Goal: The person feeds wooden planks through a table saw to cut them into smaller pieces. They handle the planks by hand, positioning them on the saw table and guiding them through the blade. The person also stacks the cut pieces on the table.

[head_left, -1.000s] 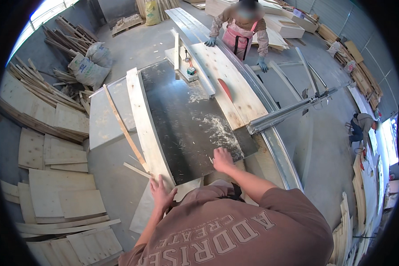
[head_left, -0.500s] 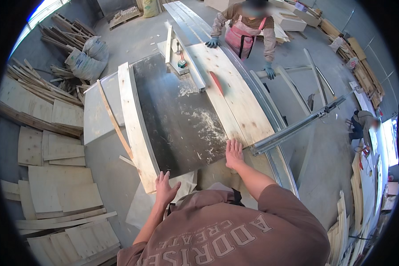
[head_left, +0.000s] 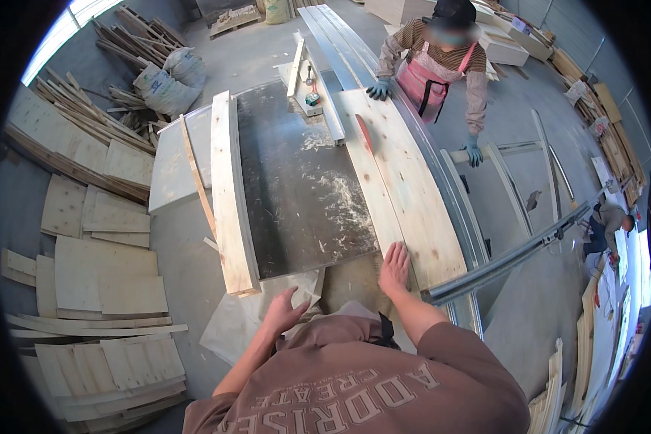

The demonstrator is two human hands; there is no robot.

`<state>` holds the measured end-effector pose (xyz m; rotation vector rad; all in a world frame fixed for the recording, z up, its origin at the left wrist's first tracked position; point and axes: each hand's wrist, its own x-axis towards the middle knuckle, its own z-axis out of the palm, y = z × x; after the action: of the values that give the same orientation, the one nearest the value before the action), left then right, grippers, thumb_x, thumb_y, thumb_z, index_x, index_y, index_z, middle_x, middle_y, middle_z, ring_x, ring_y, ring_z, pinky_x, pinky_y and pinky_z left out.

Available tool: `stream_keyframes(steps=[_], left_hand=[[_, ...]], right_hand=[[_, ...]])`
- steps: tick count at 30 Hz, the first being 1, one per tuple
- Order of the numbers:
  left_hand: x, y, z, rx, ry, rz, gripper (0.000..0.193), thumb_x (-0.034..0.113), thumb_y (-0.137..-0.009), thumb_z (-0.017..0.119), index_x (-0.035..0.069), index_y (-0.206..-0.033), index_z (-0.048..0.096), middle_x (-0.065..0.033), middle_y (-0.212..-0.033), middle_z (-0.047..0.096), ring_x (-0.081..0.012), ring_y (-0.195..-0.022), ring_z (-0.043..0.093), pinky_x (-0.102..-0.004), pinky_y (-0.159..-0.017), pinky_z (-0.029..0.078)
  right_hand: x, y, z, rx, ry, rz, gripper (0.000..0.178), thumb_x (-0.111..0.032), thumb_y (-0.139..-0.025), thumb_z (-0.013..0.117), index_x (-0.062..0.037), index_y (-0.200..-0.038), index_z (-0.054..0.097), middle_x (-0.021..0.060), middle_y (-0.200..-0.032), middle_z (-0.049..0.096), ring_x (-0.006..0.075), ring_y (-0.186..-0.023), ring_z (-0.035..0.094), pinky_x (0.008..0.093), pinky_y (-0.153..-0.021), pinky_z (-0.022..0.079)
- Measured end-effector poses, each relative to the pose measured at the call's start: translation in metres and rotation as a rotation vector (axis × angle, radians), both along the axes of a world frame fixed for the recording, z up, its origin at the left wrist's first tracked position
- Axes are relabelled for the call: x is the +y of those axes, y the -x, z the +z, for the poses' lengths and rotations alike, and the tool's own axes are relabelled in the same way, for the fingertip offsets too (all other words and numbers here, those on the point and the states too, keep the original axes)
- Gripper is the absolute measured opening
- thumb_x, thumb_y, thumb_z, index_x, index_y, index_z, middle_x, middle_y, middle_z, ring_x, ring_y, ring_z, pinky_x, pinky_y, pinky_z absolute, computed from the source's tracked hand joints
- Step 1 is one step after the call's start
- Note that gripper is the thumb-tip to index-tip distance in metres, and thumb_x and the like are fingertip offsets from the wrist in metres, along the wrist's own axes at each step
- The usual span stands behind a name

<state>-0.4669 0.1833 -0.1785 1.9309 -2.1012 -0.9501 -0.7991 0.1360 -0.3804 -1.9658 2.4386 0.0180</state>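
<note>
A long pale plywood board [head_left: 419,210], with a lengthwise line running beside a red blade guard [head_left: 364,133], lies on the dark saw table [head_left: 289,195]. My right hand [head_left: 395,269] rests flat on the near end of its left strip, fingers stretched out. Closer to my body, my left hand [head_left: 286,311] is held in the air with fingers apart, holding nothing. Just beyond it is the near end of a stack of narrow boards [head_left: 231,202] along the table's left side. Across the board, a co-worker's gloved hand [head_left: 378,89] presses on its far end.
A metal rail [head_left: 506,257] juts out to the right of the table. Beside the co-worker stands a metal frame [head_left: 513,181]. A green-and-red hand tool [head_left: 312,97] lies at the table's far end. Plywood piles [head_left: 105,260] cover the floor at left.
The plywood board has slid toward me, with my right hand and the co-worker's hand following it. My left hand has come off the stacked boards and drawn nearer my body.
</note>
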Motion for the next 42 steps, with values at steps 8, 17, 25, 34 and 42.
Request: stream_keyframes(steps=[8, 17, 25, 34, 42], left_hand=[[0.008, 0.062, -0.014, -0.036, -0.093, -0.176, 0.067, 0.038, -0.093, 0.077, 0.000, -0.146, 0.060, -0.0277, -0.138, 0.068, -0.0427, -0.130, 0.064, -0.0463, -0.111, 0.051], [0.001, 0.160, -0.148, 0.173, -0.337, -0.244, 0.077, 0.036, -0.090, 0.080, -0.003, -0.152, 0.054, -0.0245, -0.141, 0.067, -0.0367, -0.128, 0.066, -0.0448, -0.105, 0.054], [0.048, 0.272, -0.228, 0.741, -0.862, 0.381, 0.047, 0.015, -0.093, 0.077, 0.004, -0.137, 0.067, -0.0161, -0.128, 0.073, -0.0277, -0.113, 0.072, -0.0483, -0.098, 0.058], [0.068, 0.213, -0.126, 0.865, -0.681, 0.322, 0.030, 0.000, -0.095, 0.070, 0.002, -0.125, 0.072, -0.0081, -0.111, 0.077, -0.0213, -0.091, 0.073, -0.0374, -0.079, 0.059], [-0.125, 0.048, 0.004, 1.022, 0.110, 0.397, 0.051, 0.003, -0.097, 0.070, -0.001, -0.145, 0.055, -0.0125, -0.126, 0.072, -0.0222, -0.115, 0.069, -0.0389, -0.102, 0.054]], right_hand=[[0.085, 0.005, -0.036, -0.013, 0.121, -0.109, 0.068, -0.015, -0.105, 0.049, 0.0076, -0.165, 0.025, 0.0267, -0.174, 0.024, 0.0411, -0.160, 0.026, 0.0577, -0.130, 0.024], [0.190, 0.012, -0.039, -0.060, 0.099, -0.072, 0.069, -0.017, -0.102, 0.053, 0.0106, -0.161, 0.030, 0.0294, -0.170, 0.028, 0.0477, -0.158, 0.028, 0.0669, -0.126, 0.024], [0.363, 0.015, -0.008, 0.115, 0.061, -0.007, 0.070, -0.014, -0.100, 0.054, 0.0144, -0.158, 0.030, 0.0323, -0.165, 0.031, 0.0530, -0.151, 0.034, 0.0646, -0.120, 0.035], [0.371, 0.045, 0.075, -0.477, -0.032, -0.010, 0.129, -0.038, -0.071, 0.092, 0.0078, -0.165, 0.016, 0.0335, -0.151, 0.043, 0.0488, -0.134, 0.052, 0.0552, -0.107, 0.050], [0.100, -0.090, 0.199, -0.872, 0.030, 0.164, 0.128, -0.042, -0.072, 0.091, -0.0015, -0.168, 0.016, 0.0290, -0.144, 0.055, 0.0468, -0.124, 0.063, 0.0524, -0.101, 0.055]])
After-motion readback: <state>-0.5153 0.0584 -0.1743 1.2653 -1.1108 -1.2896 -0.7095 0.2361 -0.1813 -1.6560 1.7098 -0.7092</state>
